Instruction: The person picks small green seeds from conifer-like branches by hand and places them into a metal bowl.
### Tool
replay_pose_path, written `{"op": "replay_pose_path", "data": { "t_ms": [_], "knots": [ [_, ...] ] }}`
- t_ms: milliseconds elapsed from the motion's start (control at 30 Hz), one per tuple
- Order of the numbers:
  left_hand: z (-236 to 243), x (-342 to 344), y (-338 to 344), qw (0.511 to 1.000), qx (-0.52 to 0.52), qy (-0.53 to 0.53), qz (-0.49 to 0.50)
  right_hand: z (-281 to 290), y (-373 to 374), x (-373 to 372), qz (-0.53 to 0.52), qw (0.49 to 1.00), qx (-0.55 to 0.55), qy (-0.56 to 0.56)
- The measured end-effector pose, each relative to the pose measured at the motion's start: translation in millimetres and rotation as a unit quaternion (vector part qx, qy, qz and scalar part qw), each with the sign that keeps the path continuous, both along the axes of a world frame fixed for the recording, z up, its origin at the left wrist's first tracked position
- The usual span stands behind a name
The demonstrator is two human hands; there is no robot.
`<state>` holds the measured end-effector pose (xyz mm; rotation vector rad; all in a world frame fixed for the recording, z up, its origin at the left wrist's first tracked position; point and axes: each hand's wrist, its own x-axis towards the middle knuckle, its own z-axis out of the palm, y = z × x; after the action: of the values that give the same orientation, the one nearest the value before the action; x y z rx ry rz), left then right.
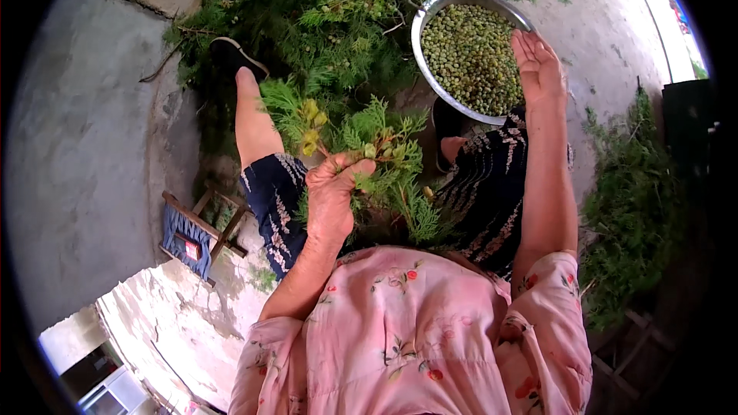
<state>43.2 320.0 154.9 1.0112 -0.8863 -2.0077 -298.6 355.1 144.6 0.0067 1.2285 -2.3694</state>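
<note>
My left hand point(332, 188) is closed around the stem of a leafy evergreen sprig point(411, 204) above my lap. Feathery green foliage and several pale green cones stick out past my fingers. At the right, a round metal basin point(421, 56) is filled with small green and brownish cones point(470, 50). Over the basin's right rim is my right hand point(540, 69), its fingers stretched out and nothing visible in it. Whether the fingertips touch the cones I cannot tell.
A big heap of cut evergreen branches point(307, 11) lies ahead, reaching my shoes. Another pile of branches point(634, 200) is on the right. To the left stands a small wooden stool point(204, 230) with blue cloth, beside the concrete floor point(84, 146).
</note>
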Motion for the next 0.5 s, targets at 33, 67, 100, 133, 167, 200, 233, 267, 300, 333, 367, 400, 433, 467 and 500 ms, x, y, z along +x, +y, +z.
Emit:
{"op": "replay_pose_path", "data": {
  "t_ms": [33, 67, 100, 133, 167, 200, 233, 267, 300, 333, 367, 400, 433, 467, 500],
  "knots": [
    [-3.8, 2.0, -0.5, 1.000, 0.000, -0.001, 0.003, 5.2, 1.5, 19.7, 0.047, 0.999, 0.009, 0.011],
    [-5.4, 2.6, -0.9, 1.000, 0.001, -0.004, 0.008, 14.6, 2.9, 42.2, 0.092, 0.995, 0.019, 0.024],
    [-4.3, -1.2, -0.8, 1.000, 0.014, -0.005, 0.012, 26.7, 8.7, 60.8, 0.156, 0.986, 0.042, 0.043],
    [-5.9, 0.2, -1.3, 0.999, 0.025, -0.010, 0.028, 32.0, 7.5, 85.0, 0.230, 0.970, 0.061, 0.058],
    [-3.7, 0.3, -1.2, 0.999, 0.013, -0.026, 0.029, 37.8, 7.5, 110.9, 0.277, 0.950, 0.096, 0.104],
    [-3.2, 0.7, -1.2, 0.999, 0.013, -0.027, 0.027, 45.1, 10.2, 132.8, 0.317, 0.927, 0.130, 0.151],
    [-4.4, 0.5, -1.5, 0.998, -0.027, -0.057, 0.009, 50.1, 14.0, 147.4, 0.360, 0.890, 0.162, 0.229],
    [-5.3, 1.3, -1.1, 0.994, -0.067, -0.087, -0.007, 52.9, 14.9, 159.1, 0.402, 0.842, 0.191, 0.305],
    [-2.0, -0.4, -0.3, 0.993, -0.068, -0.099, -0.014, 50.9, 12.2, 167.7, 0.374, 0.815, 0.149, 0.417],
    [-3.1, -0.3, -0.1, 0.993, -0.068, -0.100, -0.015, 46.6, 9.8, 175.5, 0.340, 0.775, 0.105, 0.522],
    [-6.0, 0.3, -0.3, 0.994, -0.073, -0.086, -0.011, 45.2, 8.3, 182.5, 0.339, 0.756, 0.129, 0.544],
    [-6.8, 0.5, -0.4, 0.994, -0.077, -0.073, -0.007, 43.2, 7.4, 187.3, 0.338, 0.737, 0.153, 0.565],
    [-5.0, 1.0, 1.1, 0.995, -0.063, -0.076, 0.002, 38.0, 6.3, 189.3, 0.371, 0.718, 0.163, 0.565],
    [-4.6, 1.6, 0.8, 0.995, -0.063, -0.075, 0.003, 35.5, 6.7, 189.9, 0.372, 0.717, 0.163, 0.566],
    [-4.3, 2.3, 0.1, 0.993, -0.077, -0.090, -0.023, 33.6, 7.7, 190.0, 0.382, 0.718, 0.183, 0.552]
  ]
}}
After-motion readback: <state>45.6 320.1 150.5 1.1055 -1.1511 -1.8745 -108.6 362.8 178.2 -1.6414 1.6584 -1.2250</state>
